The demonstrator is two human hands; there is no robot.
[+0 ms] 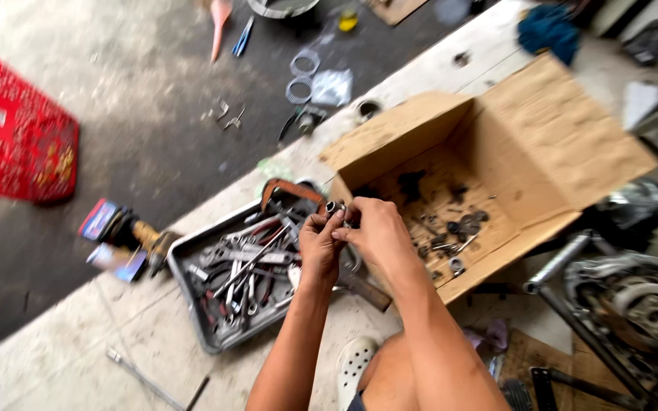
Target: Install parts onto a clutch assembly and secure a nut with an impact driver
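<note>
The fingertips of both hands are meeting over a small dark metal part (334, 208), a short round piece like a socket, and pinching it between them: the left hand (320, 242) is gripping it from below with thumb and forefinger pressed together on it, while the right hand (371, 228) is closing on it from the three o'clock side, its fingers curled in and touching the left's. The part is sitting at the twelve o'clock tip of the joined hands, above the gap between a metal tray (186, 283) and a cardboard box (542, 129). The tray is lying at nine o'clock from the hands, filled with wrenches (247, 262) and other loose tools in a heap. The box is standing open at two o'clock, with its flaps spread and small dark nuts and rings (451, 232) scattered over its floor. At six o'clock a white clog (356, 364) is showing beside the person's knee. Well out at ten o'clock a red plastic basket (13, 129) is resting on the dark floor, and at four o'clock a greasy wheel hub (641, 301) and metal tubes (557, 262) are lying on the pale slab.
</note>
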